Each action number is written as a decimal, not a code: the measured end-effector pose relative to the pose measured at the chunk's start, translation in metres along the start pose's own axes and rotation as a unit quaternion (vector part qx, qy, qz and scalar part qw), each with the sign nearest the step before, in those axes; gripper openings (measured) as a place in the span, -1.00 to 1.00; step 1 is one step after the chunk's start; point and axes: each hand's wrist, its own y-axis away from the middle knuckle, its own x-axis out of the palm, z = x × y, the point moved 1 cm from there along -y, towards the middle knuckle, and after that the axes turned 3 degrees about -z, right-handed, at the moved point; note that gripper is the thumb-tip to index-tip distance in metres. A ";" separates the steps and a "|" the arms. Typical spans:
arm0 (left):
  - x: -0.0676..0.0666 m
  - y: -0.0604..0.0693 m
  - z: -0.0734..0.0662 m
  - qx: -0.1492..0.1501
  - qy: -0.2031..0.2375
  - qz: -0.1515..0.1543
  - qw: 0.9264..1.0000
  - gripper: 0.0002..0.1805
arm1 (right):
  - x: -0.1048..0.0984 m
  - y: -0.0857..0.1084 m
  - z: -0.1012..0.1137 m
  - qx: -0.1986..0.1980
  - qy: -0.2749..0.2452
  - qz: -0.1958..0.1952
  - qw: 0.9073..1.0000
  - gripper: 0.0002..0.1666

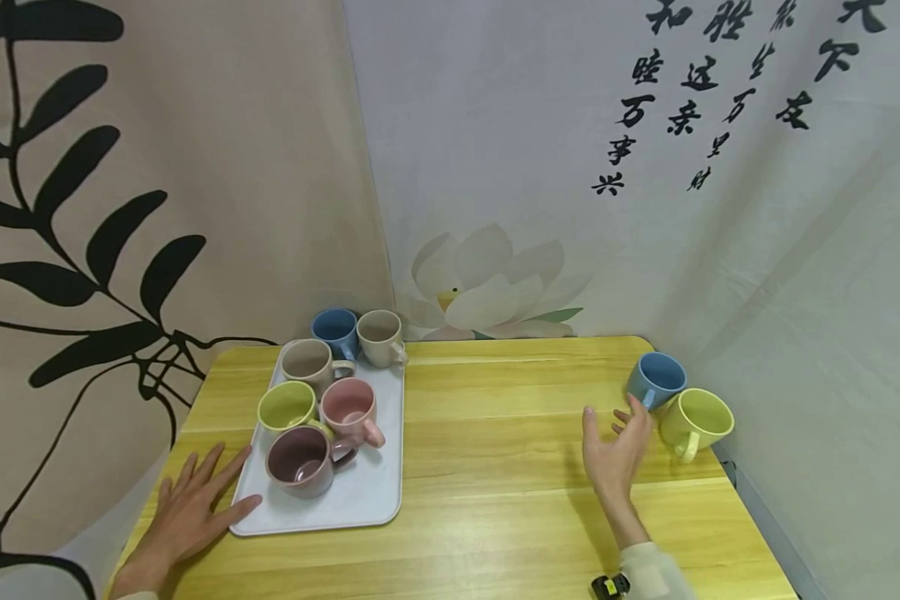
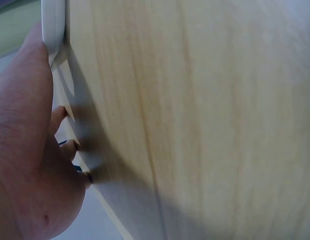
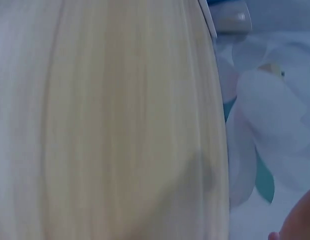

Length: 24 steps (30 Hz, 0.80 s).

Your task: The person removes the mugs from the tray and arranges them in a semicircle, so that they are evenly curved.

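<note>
By tray [image 1: 367, 492] and blue mug [image 1: 656, 375], hands [image 1: 191, 507] [image 1: 617, 450] (left splayed).

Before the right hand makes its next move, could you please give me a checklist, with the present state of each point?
1. Tray flat on the table: ok.
2. Left hand at the tray: ok, its thumb is on the near-left edge.
3. Bare space on the tray: ok, at its near-right part.
4. Right hand touching the nearby blue mug: cannot tell; they overlap in the head view.
5. Visible gap between that mug and the yellow-green mug beside it: not ok, none shows.
</note>
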 end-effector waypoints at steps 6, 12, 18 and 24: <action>-0.001 0.000 -0.001 -0.003 0.001 0.002 1.000 0.10 | 0.016 0.015 0.025 -0.026 -0.022 0.080 0.996 -0.12; -0.001 0.001 0.000 0.002 0.004 -0.003 1.000 0.09 | 0.036 0.030 0.048 -0.061 -0.044 0.180 0.981 -0.12; 0.000 0.001 0.001 0.002 0.010 -0.001 1.000 0.09 | 0.056 0.049 0.067 -0.092 -0.058 0.277 0.955 -0.13; -0.001 0.001 0.000 0.004 0.004 -0.004 1.000 0.09 | 0.076 0.068 0.079 -0.124 -0.075 0.327 0.934 -0.15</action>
